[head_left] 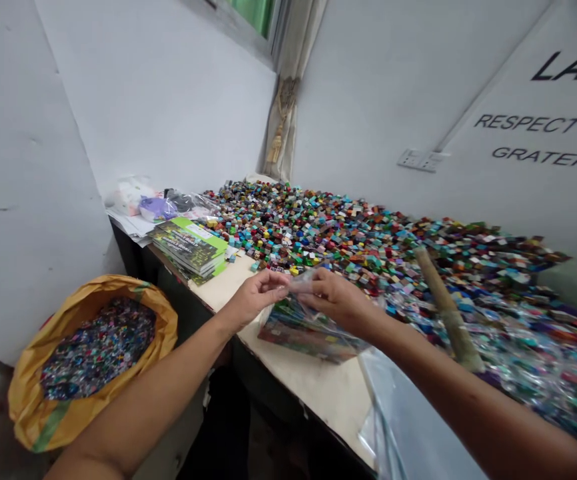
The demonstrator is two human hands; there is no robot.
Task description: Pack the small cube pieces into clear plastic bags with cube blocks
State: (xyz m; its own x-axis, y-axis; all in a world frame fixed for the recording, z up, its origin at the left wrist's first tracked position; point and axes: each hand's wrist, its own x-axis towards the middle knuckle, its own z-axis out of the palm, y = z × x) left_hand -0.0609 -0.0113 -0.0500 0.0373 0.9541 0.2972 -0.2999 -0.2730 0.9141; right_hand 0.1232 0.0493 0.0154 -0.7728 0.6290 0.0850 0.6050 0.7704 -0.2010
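My left hand point(262, 295) has thumb and fingers pinched together at the edge of a clear plastic bag point(302, 285). My right hand point(338, 299) grips the gathered top of the same bag from the other side, its fingers curled round the film. Below both hands, a colourful printed box point(308, 340) stands at the table's front edge. The clear film covers it, and its upper part is partly hidden by the bag and my right hand.
A large heap of small colourful blocks point(318, 227) spreads along the wall. Flat clear bags point(413, 413) lie at the right front, near a cardboard-like tube point(448, 310). Stacked green booklets point(188, 247) sit at left. An open yellow sack point(161, 333) of small packets stands on the floor.
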